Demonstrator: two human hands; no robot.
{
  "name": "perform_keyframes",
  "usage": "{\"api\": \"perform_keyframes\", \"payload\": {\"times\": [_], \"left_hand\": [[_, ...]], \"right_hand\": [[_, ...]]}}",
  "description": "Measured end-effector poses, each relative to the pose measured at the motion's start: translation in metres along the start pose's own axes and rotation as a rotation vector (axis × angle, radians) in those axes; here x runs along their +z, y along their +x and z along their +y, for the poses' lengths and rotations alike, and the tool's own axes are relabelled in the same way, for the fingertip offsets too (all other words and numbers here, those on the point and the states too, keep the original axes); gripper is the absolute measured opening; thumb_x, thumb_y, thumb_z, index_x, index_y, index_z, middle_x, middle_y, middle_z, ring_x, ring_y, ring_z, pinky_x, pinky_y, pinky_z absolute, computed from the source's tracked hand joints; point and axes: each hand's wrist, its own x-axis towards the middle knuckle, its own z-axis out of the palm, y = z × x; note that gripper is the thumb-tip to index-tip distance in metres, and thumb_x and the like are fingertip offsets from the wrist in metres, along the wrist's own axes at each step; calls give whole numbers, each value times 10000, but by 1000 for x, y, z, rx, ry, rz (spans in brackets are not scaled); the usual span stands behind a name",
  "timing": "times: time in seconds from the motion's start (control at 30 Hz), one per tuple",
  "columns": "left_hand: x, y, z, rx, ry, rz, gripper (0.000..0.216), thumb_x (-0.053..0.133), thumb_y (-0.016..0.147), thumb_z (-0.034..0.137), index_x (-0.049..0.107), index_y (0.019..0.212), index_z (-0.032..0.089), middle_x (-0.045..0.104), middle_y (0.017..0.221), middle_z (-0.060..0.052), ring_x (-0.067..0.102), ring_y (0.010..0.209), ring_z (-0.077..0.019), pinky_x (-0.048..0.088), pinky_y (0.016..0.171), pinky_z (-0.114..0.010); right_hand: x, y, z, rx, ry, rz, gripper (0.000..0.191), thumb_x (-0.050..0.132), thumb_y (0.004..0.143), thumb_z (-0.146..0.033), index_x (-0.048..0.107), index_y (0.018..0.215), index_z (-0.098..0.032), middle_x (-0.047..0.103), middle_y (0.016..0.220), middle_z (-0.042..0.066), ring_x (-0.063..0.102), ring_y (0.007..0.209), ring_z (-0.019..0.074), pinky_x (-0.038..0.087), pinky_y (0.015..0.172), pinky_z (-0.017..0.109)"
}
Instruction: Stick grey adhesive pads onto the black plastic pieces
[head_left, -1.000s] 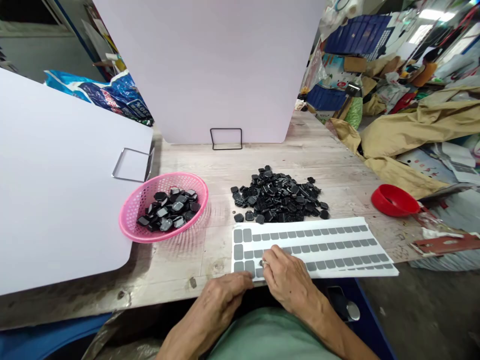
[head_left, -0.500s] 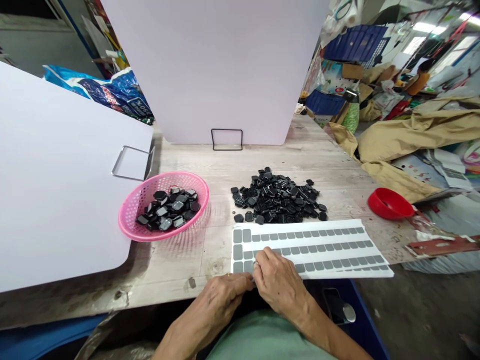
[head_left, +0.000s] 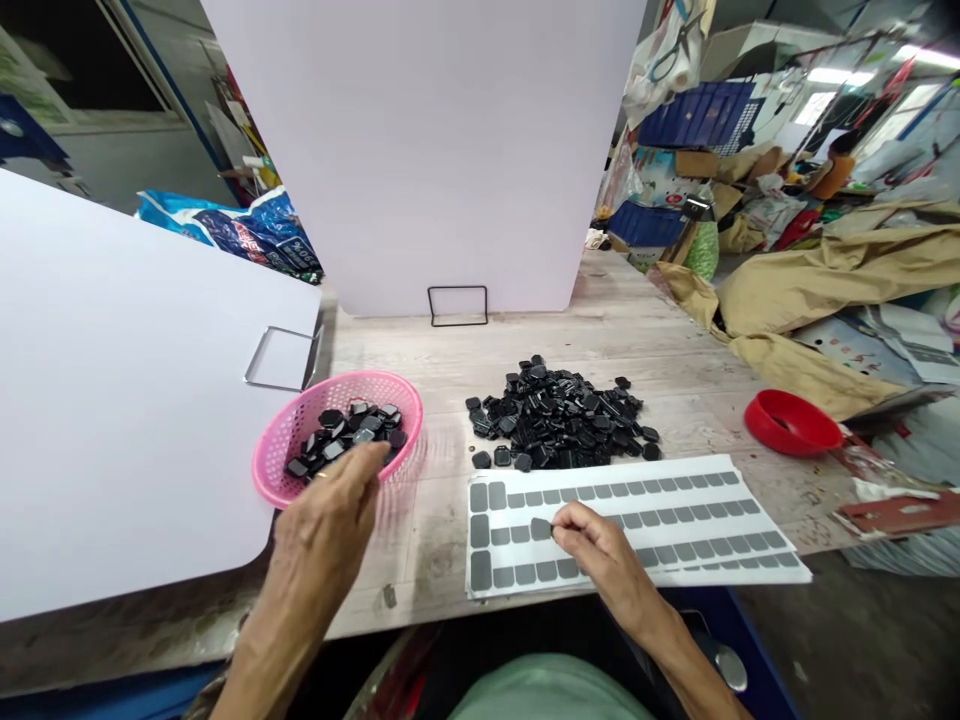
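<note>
My left hand (head_left: 326, 525) is over the near right rim of a pink mesh basket (head_left: 264, 470). Its fingers are close together and point at the small black pieces (head_left: 330, 418) inside, several with grey faces. Whether anything sits between those fingertips is hidden. My right hand (head_left: 600, 550) pinches the right edge of a grey sticker (head_left: 540, 528) above the white sticker sheet (head_left: 517, 515). Rows of grey rounded squares cover that sheet. Just beyond it lies a heap of small black plastic pieces (head_left: 562, 415).
White boards stand at the left (head_left: 135, 400) and back (head_left: 435, 150), with wire stands (head_left: 459, 305) at their bases. A red bowl (head_left: 791, 422) sits at the table's right edge. Tan cloth (head_left: 825, 290) and blue crates (head_left: 694, 115) are piled beyond. A person in orange is far off.
My hands were together at the sheet's near left corner. The left has moved left and up to the basket; the right has moved slightly right and now pinches a grey sticker. The camera view has shifted.
</note>
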Motion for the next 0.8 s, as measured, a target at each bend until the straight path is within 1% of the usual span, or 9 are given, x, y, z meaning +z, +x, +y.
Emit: {"api": "perform_keyframes", "payload": {"times": [0.07,0.13,0.2,0.27,0.33,0.4,0.47,0.53,0.8], "left_hand": [[-3,17,2,-19,211,81,344,403,895,274,576,1165,151,524,1296,-173,496,1158,-340,397,950,-486],[2,28,16,25,281,83,345,411,898,277,569,1161,119,522,1271,-192,467,1163,-350,369,964,-497],[15,33,35,93,231,-15,334,393,914,271,550,1164,113,593,1143,-169,520,1061,-306,410,909,-441],[35,35,54,161,150,-161,311,361,932,267,539,1144,125,634,1005,-130,559,930,-260,444,812,-375],[55,37,67,194,105,-315,261,372,928,260,549,1076,137,634,922,-110,568,876,-244,437,757,-342],[72,41,72,190,99,-426,188,414,903,234,564,963,138,626,869,-108,574,852,-245,423,728,-331],[84,47,72,178,100,-478,136,441,876,200,561,883,138,619,849,-112,583,822,-239,410,703,-320],[89,51,69,180,90,-485,119,433,865,175,546,850,140,610,829,-109,584,776,-223,399,672,-308],[91,53,41,236,-75,-430,103,349,859,144,445,862,179,495,684,3,491,637,-158,350,621,-278]], "right_hand": [[-3,-4,4,50,1,4,201,418,908,-309,509,770,-194,405,660,-43,364,621,111,298,571,230],[-4,-9,4,80,3,-2,185,415,906,-301,523,796,-198,420,676,-39,371,627,114,305,574,227],[-6,-12,2,93,-5,-8,162,418,898,-281,538,822,-201,441,697,-34,389,646,118,317,590,226],[-7,-14,-1,102,-30,-6,153,418,891,-264,546,833,-202,458,703,-31,409,660,122,323,605,228],[-8,-15,-4,95,-69,-4,151,420,884,-250,547,818,-201,476,705,-29,430,673,127,326,620,232],[-9,-16,-5,70,-106,-5,155,423,879,-240,543,790,-198,497,716,-26,447,688,130,330,637,235],[-10,-16,-5,50,-121,-3,160,427,876,-237,544,775,-197,511,725,-23,458,698,132,335,648,236],[-12,-16,-4,45,-105,8,165,429,877,-240,554,780,-195,518,726,-21,463,698,131,340,647,235],[-7,-7,8,66,81,32,186,481,861,-264,633,943,-195,522,724,-17,455,669,118,358,595,220]]}}
